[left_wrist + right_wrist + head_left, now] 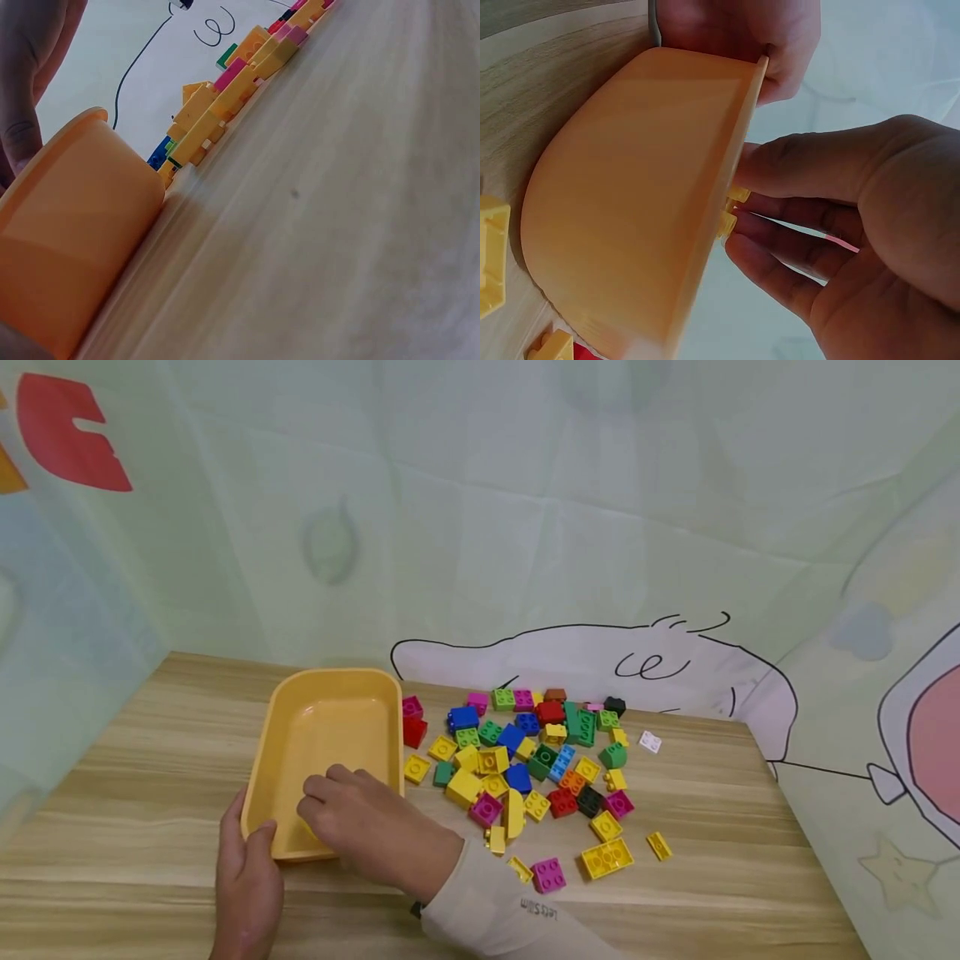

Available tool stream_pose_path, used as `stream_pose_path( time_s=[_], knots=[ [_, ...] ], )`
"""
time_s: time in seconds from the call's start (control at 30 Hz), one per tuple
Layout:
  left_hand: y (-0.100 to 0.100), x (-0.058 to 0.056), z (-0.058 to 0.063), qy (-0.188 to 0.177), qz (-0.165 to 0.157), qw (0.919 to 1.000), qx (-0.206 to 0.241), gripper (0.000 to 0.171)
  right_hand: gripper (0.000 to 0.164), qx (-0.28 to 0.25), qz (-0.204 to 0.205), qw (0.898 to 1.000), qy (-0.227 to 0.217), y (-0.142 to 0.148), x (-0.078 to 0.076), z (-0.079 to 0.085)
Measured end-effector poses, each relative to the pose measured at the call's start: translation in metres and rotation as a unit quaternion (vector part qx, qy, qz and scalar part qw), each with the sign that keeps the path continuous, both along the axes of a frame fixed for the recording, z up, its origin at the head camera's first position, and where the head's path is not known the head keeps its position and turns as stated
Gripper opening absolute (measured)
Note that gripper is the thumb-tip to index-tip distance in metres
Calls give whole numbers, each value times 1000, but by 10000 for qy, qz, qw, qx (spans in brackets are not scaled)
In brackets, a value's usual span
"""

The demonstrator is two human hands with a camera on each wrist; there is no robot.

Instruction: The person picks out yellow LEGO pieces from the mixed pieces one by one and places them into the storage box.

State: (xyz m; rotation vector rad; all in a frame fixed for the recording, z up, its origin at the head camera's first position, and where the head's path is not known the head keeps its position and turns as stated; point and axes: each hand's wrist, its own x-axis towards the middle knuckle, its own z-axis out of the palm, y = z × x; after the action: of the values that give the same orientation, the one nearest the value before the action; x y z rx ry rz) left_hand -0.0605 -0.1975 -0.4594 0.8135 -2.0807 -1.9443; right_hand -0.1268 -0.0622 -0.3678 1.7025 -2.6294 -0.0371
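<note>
A yellow plastic tray (337, 727) stands on the left part of the table. My left hand (251, 877) grips its near left corner, with the thumb at the rim. Over the near end of the tray, my right hand (375, 831) reaches in at rim height. In the right wrist view, a yellow toy brick (726, 223) with round studs is pinched between that hand's thumb and fingers, partly hidden behind the tray wall (630, 187). The head view hides this brick under the hand. The visible tray floor is bare.
Right of the tray lie many loose building bricks, among them a blue brick (463, 719), a red brick (562, 802) and a magenta brick (548, 875). A white brick (650, 742) lies apart at the far right. A printed cloth (480, 543) hangs behind the wooden table (720, 893).
</note>
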Motion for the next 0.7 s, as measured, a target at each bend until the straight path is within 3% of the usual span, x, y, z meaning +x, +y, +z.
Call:
stream_pose_path(
  time_s=[0.7],
  knots=[
    [0,-1,1,-115,24,9999,50,52,38,113,-21,9999,-39,-2,-2,-7]
  ],
)
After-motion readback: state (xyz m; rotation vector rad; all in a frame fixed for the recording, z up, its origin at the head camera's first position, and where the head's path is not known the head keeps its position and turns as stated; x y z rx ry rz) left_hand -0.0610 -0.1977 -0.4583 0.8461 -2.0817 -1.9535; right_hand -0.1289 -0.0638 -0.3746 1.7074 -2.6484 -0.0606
